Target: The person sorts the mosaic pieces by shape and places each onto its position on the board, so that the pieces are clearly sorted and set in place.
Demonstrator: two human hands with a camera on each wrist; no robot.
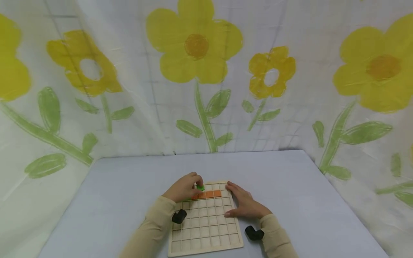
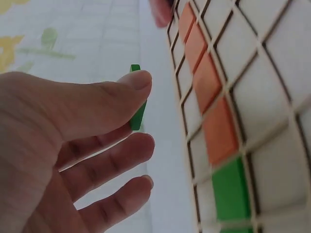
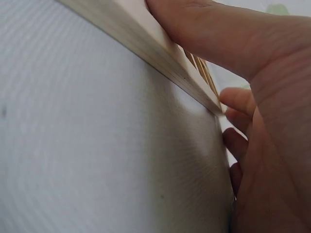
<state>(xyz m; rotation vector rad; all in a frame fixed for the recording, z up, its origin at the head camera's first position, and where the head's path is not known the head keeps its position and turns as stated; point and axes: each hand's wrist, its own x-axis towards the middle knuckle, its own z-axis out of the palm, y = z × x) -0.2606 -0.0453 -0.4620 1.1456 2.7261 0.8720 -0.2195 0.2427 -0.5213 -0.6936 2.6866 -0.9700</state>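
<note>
My left hand (image 1: 184, 189) pinches a small green tile (image 2: 139, 116) between thumb and forefinger. It holds the tile above the far rows of a wooden grid board (image 1: 206, 251), apart from the board. In the left wrist view, several orange tiles (image 2: 222, 131) lie in a row of the grid's cells. Another green tile (image 2: 231, 189) follows in that same row. My right hand (image 1: 246, 205) rests along the board's right side, fingers spread. Its thumb (image 3: 204, 29) touches the rim, and the other fingers reach the far right corner.
The board lies on a white table (image 1: 129, 182), with many bare cells in its nearer rows. A white curtain (image 1: 129, 64) printed with yellow flowers hangs behind the table. A black device (image 1: 179, 216) sits on my left wrist, and a similar device (image 1: 254, 233) on my right.
</note>
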